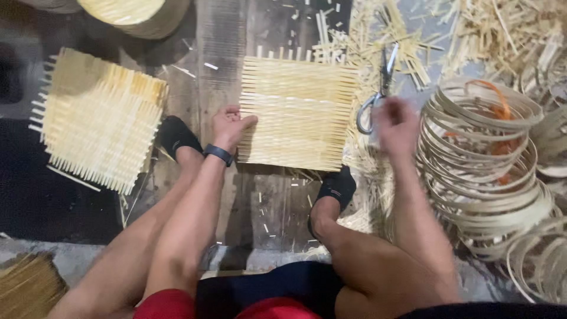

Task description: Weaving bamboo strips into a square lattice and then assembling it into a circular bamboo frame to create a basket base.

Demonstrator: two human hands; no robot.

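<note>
Slats of pale bamboo form a square woven mat (pixel 297 112) lying flat on the floor between the feet, left hand (pixel 230 125) pressing its left edge with fingers together, blurred right hand (pixel 394 125), grip unclear, beside scissors (pixel 378 88) past its right edge, near stacked hoops (pixel 484 153).

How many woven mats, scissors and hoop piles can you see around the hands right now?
Woven bamboo mats: 2, one under the left hand at centre, one stack at left
Scissors: 1, at the blurred right hand
Piles of bent strip hoops: 1, at right; single hoops too many to count
Total: 4
</note>
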